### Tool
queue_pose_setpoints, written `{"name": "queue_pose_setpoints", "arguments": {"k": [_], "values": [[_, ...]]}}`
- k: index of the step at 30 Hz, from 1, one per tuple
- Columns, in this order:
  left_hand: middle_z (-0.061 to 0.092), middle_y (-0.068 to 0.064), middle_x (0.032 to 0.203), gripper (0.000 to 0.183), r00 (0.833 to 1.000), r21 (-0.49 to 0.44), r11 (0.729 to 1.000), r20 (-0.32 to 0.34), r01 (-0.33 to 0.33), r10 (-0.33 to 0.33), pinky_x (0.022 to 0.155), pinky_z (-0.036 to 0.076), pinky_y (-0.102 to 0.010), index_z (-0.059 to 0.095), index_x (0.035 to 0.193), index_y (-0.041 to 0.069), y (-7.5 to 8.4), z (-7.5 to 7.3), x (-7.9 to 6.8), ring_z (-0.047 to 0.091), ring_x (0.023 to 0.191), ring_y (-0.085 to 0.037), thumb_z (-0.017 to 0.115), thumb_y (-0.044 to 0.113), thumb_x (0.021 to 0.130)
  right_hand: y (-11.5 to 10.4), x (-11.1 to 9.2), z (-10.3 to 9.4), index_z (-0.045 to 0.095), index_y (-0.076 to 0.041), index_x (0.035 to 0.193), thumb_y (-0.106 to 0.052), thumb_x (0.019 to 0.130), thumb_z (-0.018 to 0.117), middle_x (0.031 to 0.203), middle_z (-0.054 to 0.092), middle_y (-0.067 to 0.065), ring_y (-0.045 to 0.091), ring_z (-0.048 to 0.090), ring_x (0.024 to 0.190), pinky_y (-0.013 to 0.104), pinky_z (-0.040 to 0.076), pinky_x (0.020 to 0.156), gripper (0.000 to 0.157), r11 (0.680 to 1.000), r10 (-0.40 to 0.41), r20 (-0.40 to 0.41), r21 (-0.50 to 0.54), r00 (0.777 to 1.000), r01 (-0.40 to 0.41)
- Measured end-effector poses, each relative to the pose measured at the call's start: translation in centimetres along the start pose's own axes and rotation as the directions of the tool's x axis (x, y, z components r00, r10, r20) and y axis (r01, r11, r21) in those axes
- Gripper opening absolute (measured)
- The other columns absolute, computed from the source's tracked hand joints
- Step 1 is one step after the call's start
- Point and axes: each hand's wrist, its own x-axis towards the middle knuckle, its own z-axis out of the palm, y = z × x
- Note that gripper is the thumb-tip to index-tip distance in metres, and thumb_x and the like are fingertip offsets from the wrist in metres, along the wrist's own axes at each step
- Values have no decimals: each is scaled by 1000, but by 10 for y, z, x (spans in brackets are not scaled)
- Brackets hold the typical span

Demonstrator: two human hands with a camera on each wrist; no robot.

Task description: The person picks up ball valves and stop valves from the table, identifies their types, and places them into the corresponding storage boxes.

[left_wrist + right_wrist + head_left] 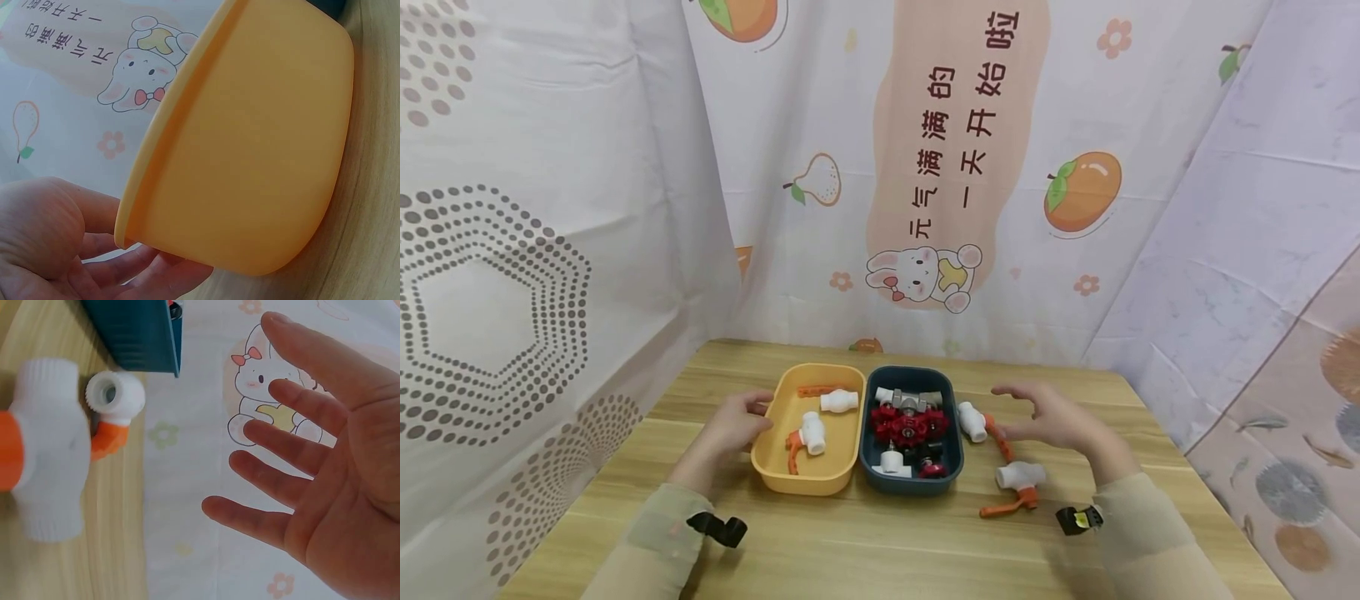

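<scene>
My left hand [737, 429] is beside the yellow bin [760, 462], fingertips right at its left rim. The left wrist view shows loosely bent fingers [134, 275] by the bin's end, partly hidden behind the rim. In that bin lie two white ball valves with orange handles, one nearer [812, 432] and one farther [838, 401]. My right hand [1048, 414] hovers over the table's right side, fingers spread, holding nothing. Close to it lies a white ball valve [972, 421] with an orange handle. Another white ball valve [1020, 476] lies nearer the front.
A dark blue bin [912, 486] stands against the yellow one, holding red-handled valves [910, 427] and white and metal fittings. Both stand on a wood-grain table [880, 542]. Printed cloth curtains [820, 275] hang behind and at both sides.
</scene>
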Motion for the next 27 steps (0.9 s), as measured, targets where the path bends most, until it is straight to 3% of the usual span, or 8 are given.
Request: {"name": "queue_pose_setpoints", "arguments": {"k": [12,20,27], "values": [[52,-25,127,53,1000,17,1000,-5,6,-6,67,62,-42,50,146,1,1,1,0,63,103,-37,62,-3,95,15,-16,5,58,-10,141,-36,87,82,141,59,12,47,49,130,65,44,101,65,1000,-16,26,-25,1000,17],[53,-26,127,53,1000,22,1000,-3,0,0,67,62,-42,50,146,0,0,0,1,65,100,-35,62,-3,95,23,-23,13,58,-10,142,-27,86,83,142,58,12,48,47,131,67,43,101,64,999,27,54,22,998,-29],[53,-26,125,53,1000,10,1000,3,-12,12,65,62,-43,50,146,-1,-1,0,2,65,99,-35,62,-3,94,26,-27,16,58,-5,142,-30,85,84,141,57,17,51,48,129,68,43,100,67,998,58,74,36,996,-61]]}}
